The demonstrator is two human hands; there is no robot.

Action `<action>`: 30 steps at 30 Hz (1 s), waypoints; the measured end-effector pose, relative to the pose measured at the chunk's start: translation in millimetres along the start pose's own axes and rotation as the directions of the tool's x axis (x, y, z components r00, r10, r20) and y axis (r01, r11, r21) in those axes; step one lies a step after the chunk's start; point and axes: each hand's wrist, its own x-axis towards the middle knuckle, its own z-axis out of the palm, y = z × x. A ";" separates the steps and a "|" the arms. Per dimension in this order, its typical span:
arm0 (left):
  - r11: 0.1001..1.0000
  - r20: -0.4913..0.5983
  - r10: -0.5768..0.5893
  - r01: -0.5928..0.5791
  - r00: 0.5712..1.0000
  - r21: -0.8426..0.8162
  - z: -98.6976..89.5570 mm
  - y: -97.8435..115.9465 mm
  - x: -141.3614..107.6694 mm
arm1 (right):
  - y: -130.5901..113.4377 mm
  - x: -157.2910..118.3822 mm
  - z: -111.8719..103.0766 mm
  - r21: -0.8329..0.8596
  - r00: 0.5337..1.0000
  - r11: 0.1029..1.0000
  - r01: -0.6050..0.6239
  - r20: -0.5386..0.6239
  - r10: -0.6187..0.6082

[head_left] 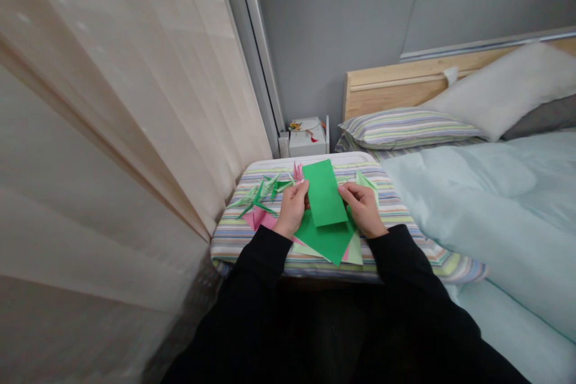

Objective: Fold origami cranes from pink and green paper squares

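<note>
A green sheet of origami paper (324,193), folded to an upright rectangle, is held up between my two hands. My left hand (293,207) pinches its left edge, and my right hand (363,207) pinches the right edge. Underneath lies a stack of square sheets, with a green sheet (330,243) on top and light green and pink ones showing at its edges. To the left sit several folded paper cranes, among them a dark green crane (257,201) and a pink crane (260,217). A light green folded piece (366,183) stands behind my right hand.
A striped cloth (236,234) covers the small table. Close on the left hangs a beige curtain (148,102). A bed with a pale blue quilt (490,192) and a striped pillow (409,126) is at the right. Behind the table is a white cabinet (299,143) with small items on top.
</note>
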 end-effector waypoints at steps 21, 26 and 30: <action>0.987 0.343 -0.120 0.076 0.931 0.139 8.4 3.4 -12.8 | -12.6 -3.6 5.4 0.123 0.906 0.963 -0.240 0.385 0.176; 0.966 0.326 -0.074 -0.013 0.942 0.257 8.5 0.7 -9.9 | -11.1 -4.1 3.9 0.117 0.906 0.966 -0.230 0.388 0.169; 0.889 0.212 0.145 -0.221 0.967 0.402 7.4 1.0 -2.9 | -6.7 -3.1 1.3 0.112 0.913 0.970 -0.217 0.374 0.161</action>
